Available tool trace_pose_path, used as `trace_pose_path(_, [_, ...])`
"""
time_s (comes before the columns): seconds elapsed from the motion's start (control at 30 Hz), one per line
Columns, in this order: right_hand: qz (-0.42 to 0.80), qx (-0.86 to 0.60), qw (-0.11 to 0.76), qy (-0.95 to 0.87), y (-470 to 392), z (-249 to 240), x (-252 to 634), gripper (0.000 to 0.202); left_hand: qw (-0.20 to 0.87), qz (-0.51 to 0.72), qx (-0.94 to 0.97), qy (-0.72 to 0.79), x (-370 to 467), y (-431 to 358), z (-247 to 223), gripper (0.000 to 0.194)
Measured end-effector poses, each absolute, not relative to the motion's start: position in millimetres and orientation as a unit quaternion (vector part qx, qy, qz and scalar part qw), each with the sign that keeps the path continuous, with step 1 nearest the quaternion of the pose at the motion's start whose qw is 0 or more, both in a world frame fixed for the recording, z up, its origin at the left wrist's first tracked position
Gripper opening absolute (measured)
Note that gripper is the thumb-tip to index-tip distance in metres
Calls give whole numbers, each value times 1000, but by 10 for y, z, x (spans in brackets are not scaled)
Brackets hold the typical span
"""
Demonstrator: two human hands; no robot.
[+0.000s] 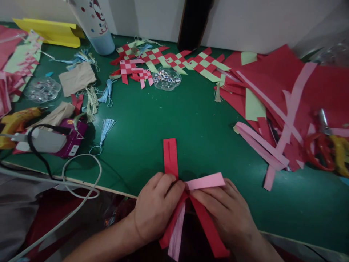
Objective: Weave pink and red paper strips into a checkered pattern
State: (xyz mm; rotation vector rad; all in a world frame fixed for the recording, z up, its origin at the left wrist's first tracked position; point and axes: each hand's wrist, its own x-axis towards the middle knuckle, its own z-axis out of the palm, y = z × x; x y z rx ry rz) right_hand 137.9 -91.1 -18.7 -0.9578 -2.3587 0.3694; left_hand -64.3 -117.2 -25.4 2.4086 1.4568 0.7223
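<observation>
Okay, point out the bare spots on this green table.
The table is barest between the middle bead dish and folded red strip. Another bare patch lies between the right hand and pink loop. Crowded: left with tassels, back with woven paper, far right with scissors.

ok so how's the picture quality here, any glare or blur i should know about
In the head view, the light is dim, with a faint sheen on the green table; near-black shadow below the left hand and right hand; darkened corners; red scissor handles soft near the right edge; the held paper strips fairly clear.
</observation>
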Motion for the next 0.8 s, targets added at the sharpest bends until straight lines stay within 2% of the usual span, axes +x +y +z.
trace_pose_path(0.23, [98, -357, 271, -888, -983, -172, 1419, 27, 114, 244, 825, 497, -638, -1189, -278, 28])
trace_pose_path(0.47, [-12, -424, 262, -867, -1031, -206, 1352, 27, 133, 242, 827, 490, -648, -1187, -278, 26])
trace_pose_path(0.63, [-30, -436, 247, -865, -1000, -177, 1331, 26, 124, 238, 828, 492, -646, -1182, -270, 26])
trace_pose_path(0.8, [-11, -434, 250, -865, -871, -113, 1345, 12, 127, 237, 830, 489, -634, -1177, -274, 23])
